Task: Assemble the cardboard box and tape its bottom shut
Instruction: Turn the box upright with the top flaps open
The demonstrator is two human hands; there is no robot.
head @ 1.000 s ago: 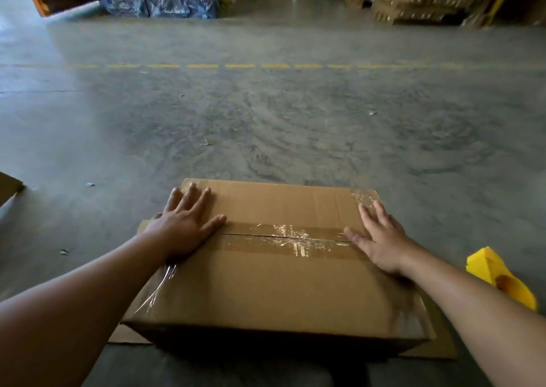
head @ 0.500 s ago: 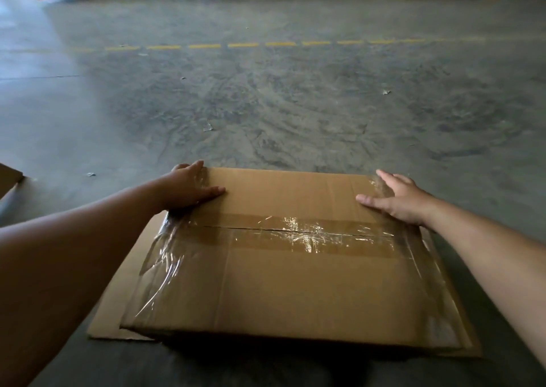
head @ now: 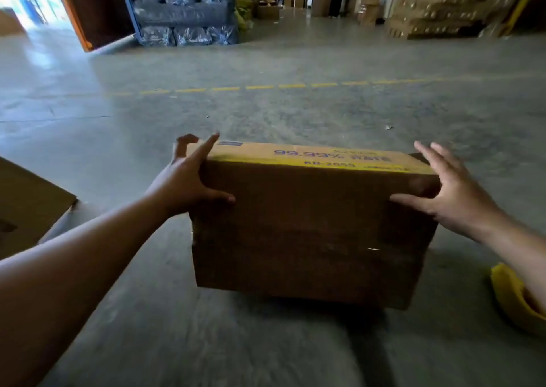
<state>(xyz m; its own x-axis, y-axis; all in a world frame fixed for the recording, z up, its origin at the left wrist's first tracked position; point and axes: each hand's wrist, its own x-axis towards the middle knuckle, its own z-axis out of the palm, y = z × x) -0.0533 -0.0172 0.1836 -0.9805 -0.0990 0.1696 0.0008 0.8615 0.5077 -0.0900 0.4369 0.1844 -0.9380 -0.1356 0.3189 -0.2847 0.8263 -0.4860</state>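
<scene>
Fingers [head: 206, 147] of the left hand [head: 186, 185] spread wide over the box's upper left corner, thumb pressed flat on the near face, the others wrapped over the top edge and side. Fingers [head: 434, 162] of the right hand [head: 455, 200] splayed too, thumb on the near face at the right edge; palm looks just off the cardboard, so whether it bears any load I cannot tell.

Cardboard box [head: 310, 224] sits between the two hands, tipped up so a broad brown face looks at the wearer and a printed face with a yellow band looks upward. Lower edge appears to be at or just above the concrete floor [head: 266, 111]; contact is lost in shadow.

Handling, as a guess: empty, so light; stiff along creases and corners but panels will bow if squeezed mid-face. Best held at opposite corners or side edges. Any film on the surface would be slick, so thumbs should sit on bare board.

Hard to read: near face is dark, and only a faint glint near its right side hints at tape; the seam cannot be traced. Far side and underside hidden. Print blurred beyond "99.99%". Yellow object [head: 514, 301] at right is cut off by the frame and partly behind the right forearm. Flat cardboard piece [head: 26, 206] at left also cropped.
</scene>
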